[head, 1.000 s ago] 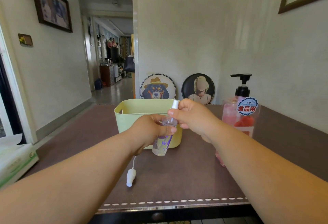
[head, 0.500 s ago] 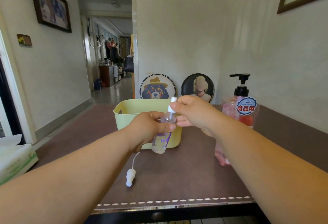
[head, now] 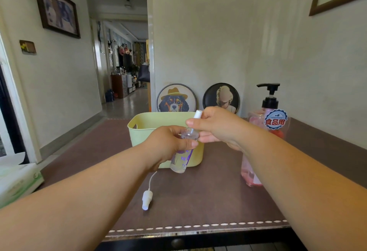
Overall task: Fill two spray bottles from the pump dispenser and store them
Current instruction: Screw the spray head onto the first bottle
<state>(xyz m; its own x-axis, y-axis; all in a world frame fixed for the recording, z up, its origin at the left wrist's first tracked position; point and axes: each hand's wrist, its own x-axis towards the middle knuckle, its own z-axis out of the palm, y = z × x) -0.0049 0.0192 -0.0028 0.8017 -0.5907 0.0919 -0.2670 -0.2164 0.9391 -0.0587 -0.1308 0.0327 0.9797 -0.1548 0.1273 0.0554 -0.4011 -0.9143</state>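
Note:
My left hand [head: 168,143] grips a small clear spray bottle [head: 180,161] with purple print, tilted, above the table in front of a pale green basket [head: 139,129]. My right hand [head: 214,125] pinches the bottle's white spray head [head: 197,114], which is lifted a little above the neck with its thin tube still inside. A second white spray head [head: 147,199] with its tube lies loose on the mat near the front edge. The pink pump dispenser [head: 266,129] with a black pump stands at the right, partly behind my right forearm.
Two round picture plates [head: 176,97] lean against the wall behind the basket. A tissue pack [head: 17,179] sits at the table's left edge. The brown mat [head: 198,201] covers the table top. A hallway opens at the back left.
My right hand has risen with the white spray head, drawing it up out of the bottle's neck. The left hand keeps hold of the bottle in about the same place.

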